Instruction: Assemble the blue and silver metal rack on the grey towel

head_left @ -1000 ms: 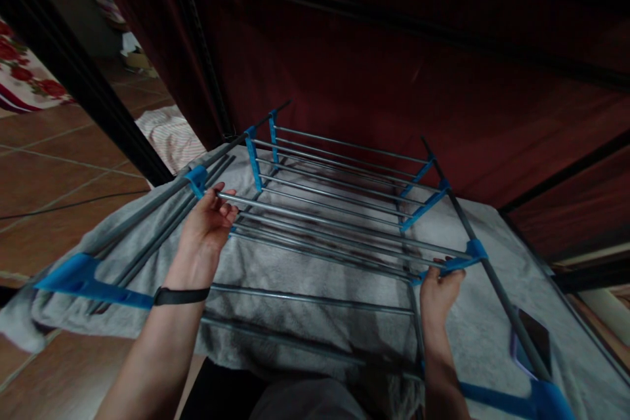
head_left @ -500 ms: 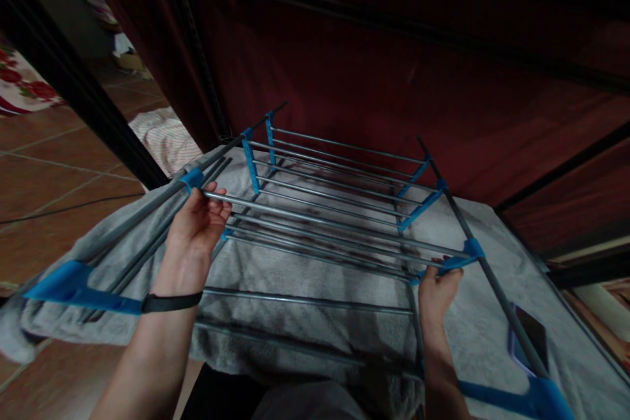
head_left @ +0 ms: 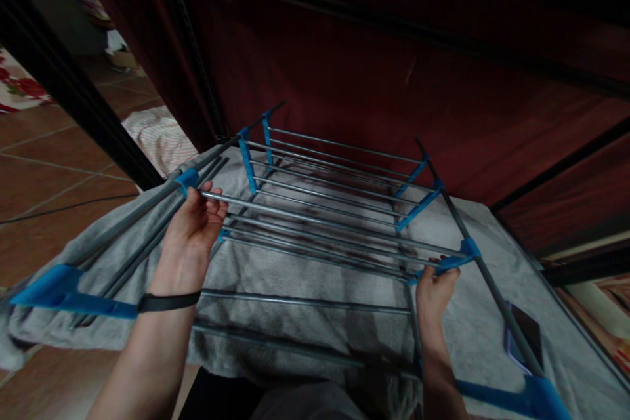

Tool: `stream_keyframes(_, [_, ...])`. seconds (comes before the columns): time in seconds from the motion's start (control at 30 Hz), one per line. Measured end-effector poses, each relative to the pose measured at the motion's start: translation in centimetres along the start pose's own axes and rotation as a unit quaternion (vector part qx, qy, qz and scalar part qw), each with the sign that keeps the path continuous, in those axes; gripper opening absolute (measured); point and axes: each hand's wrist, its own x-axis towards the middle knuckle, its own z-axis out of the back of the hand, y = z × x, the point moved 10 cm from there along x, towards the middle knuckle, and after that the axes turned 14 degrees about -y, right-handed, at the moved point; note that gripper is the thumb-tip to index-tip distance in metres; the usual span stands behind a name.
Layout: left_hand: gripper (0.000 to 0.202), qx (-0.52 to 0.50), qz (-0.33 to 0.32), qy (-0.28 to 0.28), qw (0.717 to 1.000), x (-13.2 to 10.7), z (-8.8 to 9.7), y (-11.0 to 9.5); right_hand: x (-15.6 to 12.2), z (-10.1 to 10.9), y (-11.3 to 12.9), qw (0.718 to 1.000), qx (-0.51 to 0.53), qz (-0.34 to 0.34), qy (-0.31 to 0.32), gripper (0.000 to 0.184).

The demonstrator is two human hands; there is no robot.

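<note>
A shoe rack of grey metal tubes (head_left: 315,218) and blue plastic brackets lies on its side on a grey blanket (head_left: 305,335). At its left, my left hand (head_left: 194,226), palm up, curls around the bracket end of a shelf, just below a blue connector (head_left: 187,178). My right hand (head_left: 437,292) grips the blue bracket (head_left: 450,264) at that shelf's opposite end, thumb and fingers on either side. Farther away, two more rows of tubes join blue brackets (head_left: 247,161). The left bracket of the gripped shelf is mostly hidden by my left hand.
A phone (head_left: 522,336) lies on the blanket under the right side pole. Loose grey tubes (head_left: 142,252) rest along the left. A dark red curtain (head_left: 344,79) and black frame bars (head_left: 83,79) stand close behind and left. A striped cloth (head_left: 160,141) lies beyond.
The view has shifted slightly, so the rack and both hands appear a little farther left. Both hands keep their hold at the same places on the rack.
</note>
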Motion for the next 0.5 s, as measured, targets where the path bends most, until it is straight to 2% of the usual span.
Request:
stream_keyframes(0.2, [0.039,-0.016,0.004,0.003,1.000,0.0,-0.1,0.0,0.0,0.0,0.1,1.000,0.000,0.008,-0.005,0.021])
stream_keyframes(0.33, [0.038,-0.011,0.007,-0.009,1.000,-0.1,0.0,0.0,0.1,-0.4,0.0,1.000,0.030,0.006,0.006,0.031])
stream_keyframes(0.43, [0.036,-0.010,0.012,-0.019,1.000,-0.1,0.2,0.1,-1.2,0.1,-0.3,0.997,0.076,-0.015,0.012,0.042])
stream_keyframes(0.5, [0.036,-0.017,0.010,-0.016,1.000,0.1,0.2,0.1,-2.8,1.4,-0.1,0.996,0.093,-0.017,-0.002,0.051])
